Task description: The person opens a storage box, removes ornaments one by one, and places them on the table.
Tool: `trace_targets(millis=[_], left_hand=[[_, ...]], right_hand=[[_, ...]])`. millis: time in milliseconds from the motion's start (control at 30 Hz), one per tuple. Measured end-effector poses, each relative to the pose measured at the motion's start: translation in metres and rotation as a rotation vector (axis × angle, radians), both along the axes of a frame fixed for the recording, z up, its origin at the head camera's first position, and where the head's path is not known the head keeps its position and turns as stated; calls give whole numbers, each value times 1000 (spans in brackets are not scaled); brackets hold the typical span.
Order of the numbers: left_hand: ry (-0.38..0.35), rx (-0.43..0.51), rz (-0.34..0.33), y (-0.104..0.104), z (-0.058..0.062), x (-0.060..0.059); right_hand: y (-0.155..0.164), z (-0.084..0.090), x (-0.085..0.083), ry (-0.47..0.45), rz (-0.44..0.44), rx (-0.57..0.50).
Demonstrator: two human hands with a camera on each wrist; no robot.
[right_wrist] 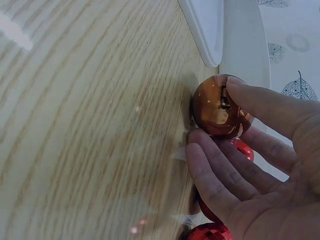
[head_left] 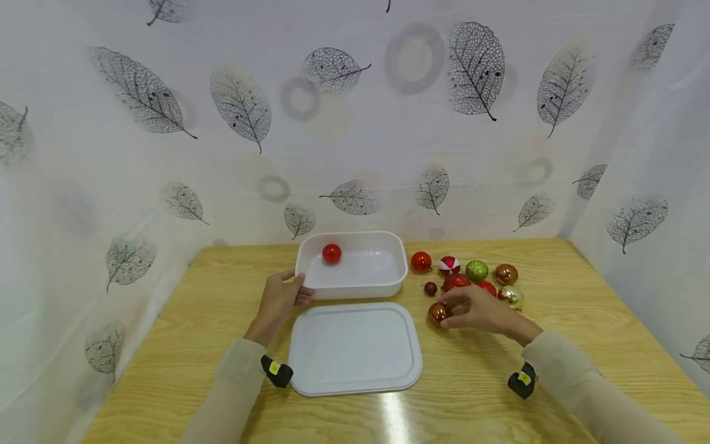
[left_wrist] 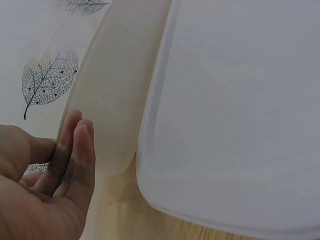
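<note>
**Copper bauble pinched beside white box**

The right hand pinches a copper bauble on the counter, just right of the lid. The left hand, fingers straight, touches the box, which holds a red bauble. More baubles lie nearby.

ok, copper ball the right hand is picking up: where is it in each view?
Head: copper ball right of centre, at the right hand fingers, just right of the white lid.
Left wrist: not in it.
Right wrist: upper right, pinched by thumb and fingers.
Shared landmark: the lid, seen in all three views.
</note>
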State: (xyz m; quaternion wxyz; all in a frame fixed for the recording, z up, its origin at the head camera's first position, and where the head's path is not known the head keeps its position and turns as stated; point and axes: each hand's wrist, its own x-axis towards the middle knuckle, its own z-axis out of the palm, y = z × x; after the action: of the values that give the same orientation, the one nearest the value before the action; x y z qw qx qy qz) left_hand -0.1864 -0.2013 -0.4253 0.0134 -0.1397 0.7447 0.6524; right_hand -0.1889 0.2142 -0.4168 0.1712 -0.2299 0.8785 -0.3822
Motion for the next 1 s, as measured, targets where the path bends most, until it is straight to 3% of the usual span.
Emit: trace_targets(millis=[533,800,1000], left_hand=[[3,4,-2,0,1,0],[-14,0,9,0,1,-1],[-13,3,10,-1,0,0]], right_hand=[[5,8,-4,46,14,-34],[3,28,-11,35,7,-15],[-8,46,-23,87,18,4]])
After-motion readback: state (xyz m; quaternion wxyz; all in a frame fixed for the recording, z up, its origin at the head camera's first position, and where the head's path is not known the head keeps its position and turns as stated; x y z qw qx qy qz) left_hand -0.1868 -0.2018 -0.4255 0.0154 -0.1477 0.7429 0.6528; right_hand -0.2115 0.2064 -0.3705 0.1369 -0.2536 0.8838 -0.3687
